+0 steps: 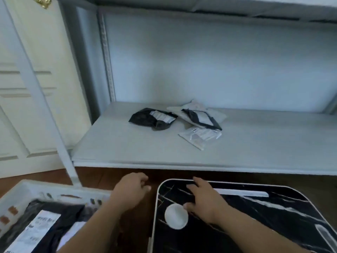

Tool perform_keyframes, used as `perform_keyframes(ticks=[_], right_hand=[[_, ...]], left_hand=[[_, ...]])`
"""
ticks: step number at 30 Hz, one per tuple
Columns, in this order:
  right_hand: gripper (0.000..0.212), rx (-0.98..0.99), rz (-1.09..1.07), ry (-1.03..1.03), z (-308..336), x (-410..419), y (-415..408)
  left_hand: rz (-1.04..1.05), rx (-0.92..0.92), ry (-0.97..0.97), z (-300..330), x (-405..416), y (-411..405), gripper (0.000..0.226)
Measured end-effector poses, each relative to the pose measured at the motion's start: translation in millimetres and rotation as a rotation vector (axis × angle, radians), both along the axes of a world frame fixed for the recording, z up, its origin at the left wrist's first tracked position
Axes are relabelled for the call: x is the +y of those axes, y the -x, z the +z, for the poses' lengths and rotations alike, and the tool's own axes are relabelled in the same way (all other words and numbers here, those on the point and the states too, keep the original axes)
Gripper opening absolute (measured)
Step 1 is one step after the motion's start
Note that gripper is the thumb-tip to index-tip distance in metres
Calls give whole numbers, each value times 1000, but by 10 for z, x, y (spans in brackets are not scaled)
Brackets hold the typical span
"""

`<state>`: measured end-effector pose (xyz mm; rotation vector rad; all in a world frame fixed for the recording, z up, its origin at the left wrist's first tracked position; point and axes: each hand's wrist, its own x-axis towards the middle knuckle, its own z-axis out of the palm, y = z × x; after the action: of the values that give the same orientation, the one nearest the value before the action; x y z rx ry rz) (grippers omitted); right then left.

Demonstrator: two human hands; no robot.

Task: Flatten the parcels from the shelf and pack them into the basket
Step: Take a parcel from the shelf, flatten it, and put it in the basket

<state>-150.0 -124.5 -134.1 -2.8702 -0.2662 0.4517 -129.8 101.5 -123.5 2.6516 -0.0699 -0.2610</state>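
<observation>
Three parcels lie on the shelf [127, 143], well ahead of and above both hands: a black parcel [151, 117] to the left, a white parcel [198, 115] with dark edging to its right, and a clear flat parcel [199, 136] just in front of the white one, partly tucked under it. The black one is crumpled, with its long axis running roughly left to right; the clear one lies slanted, one corner pointing toward the shelf's front edge. The left hand [130, 189] hovers over the floor between the basket [21, 189] and the black table [273, 207], fingers loosely curled and holding nothing. The right hand [202, 196] lies on the table's near-left corner, fingers spread fairly straight, its thumb just beside a white disc [176, 216]; it grips nothing. The black parcel sits nearly straight ahead of the left hand, so that hand looks the better placed to reach for it, while the white and clear ones lie ahead of the right. The basket, at lower left, already holds dark and white parcels with labels, so the packing seems well along.
</observation>
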Motion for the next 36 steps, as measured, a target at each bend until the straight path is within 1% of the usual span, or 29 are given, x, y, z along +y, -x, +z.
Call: perform_keyframes(ticks=[4,7,9,11,15,17,18,19,20,21,24,25,26,27,29,33,34,36], right_hand=[[61,-95,-88,39,86,-573,-192],[64,-102,-100,84,124,-951,-430],[64,-119,-124,77,146,-1134,-614],[59,-131,-128,72,145,-1243,-797],[47,-126,-105,41,50,-1321,-1111],[41,-123,-65,74,-24,-1328,-1217],[39,-129,-45,118,-62,-1335,-1268],[40,-135,-26,171,-98,-1345,-1315],[43,-136,-8,220,-131,-1354,-1368],[44,-134,8,263,-160,-1369,-1418],[42,-131,55,339,-163,-1398,-1526],[41,-132,68,347,-161,-1405,-1552],[39,-133,77,347,-157,-1411,-1571],[38,-133,85,343,-158,-1417,-1586],[36,-141,93,321,-164,-1439,-1581],[37,-153,76,289,-175,-1453,-1537],[38,-155,72,287,-171,-1454,-1527],[37,-161,61,291,-162,-1443,-1530]], left_hand=[[-94,-52,39,31,-680,-336,38],[-126,-38,133,40,-1099,-622,38],[-105,-32,223,74,-1311,-824,38],[-48,-29,318,126,-1480,-1032,36],[150,-3,522,201,-1719,-1423,31],[217,-19,463,182,-1806,-1601,34],[245,-34,425,164,-1847,-1693,37],[280,-51,434,135,-1886,-1785,40],[313,-56,482,107,-1927,-1904,43],[354,-45,578,76,-1975,-2025,47],[470,106,1007,55,-2193,-2350,56],[485,155,1132,57,-2291,-2427,54],[495,193,1207,69,-2390,-2486,48],[508,214,1237,92,-2474,-2533,41],[510,231,1225,84,-2620,-2635,34],[488,159,1101,-23,-2678,-2762,36],[488,102,1065,-24,-2693,-2731,35],[442,-125,910,50,-2682,-2611,30]])
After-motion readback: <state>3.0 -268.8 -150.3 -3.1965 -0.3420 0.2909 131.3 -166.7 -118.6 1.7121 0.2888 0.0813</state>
